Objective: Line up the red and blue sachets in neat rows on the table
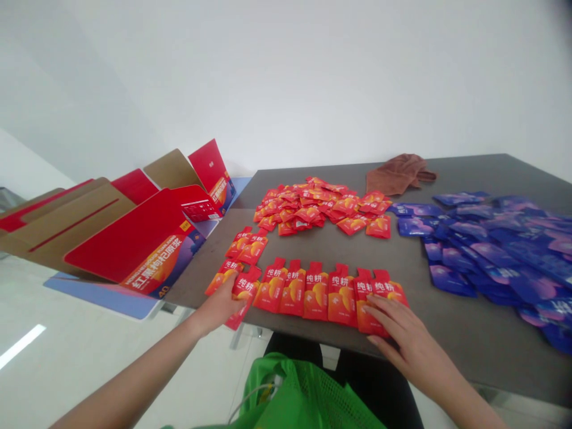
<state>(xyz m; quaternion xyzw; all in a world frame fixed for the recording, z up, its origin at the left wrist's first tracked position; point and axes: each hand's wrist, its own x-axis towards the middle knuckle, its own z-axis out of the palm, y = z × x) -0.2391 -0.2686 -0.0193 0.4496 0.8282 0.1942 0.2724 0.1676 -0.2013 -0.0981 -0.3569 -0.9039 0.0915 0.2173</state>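
1. Red pouches (316, 292), glossy, orange-fruited, white-lettered, lie in a row along the table's (411, 262) near edge
2. Left hand (223, 304) bends at the row's left end, grip unclear; right hand (400, 330), fingers spread, partly hides the right-end pouches
3. Table dark gray, floor (179, 369) pale
4. Blue pouches (500, 244) right, cartons (120, 244) left, flaps raised
5. Red heap (313, 202) behind the row, then brown cloth (400, 174), white wall (313, 71)

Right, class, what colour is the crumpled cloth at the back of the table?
The cloth is brown, seen best in the head view.

Crumpled brown cloth (395, 174) on grey table (478, 174); white wall (313, 77) behind
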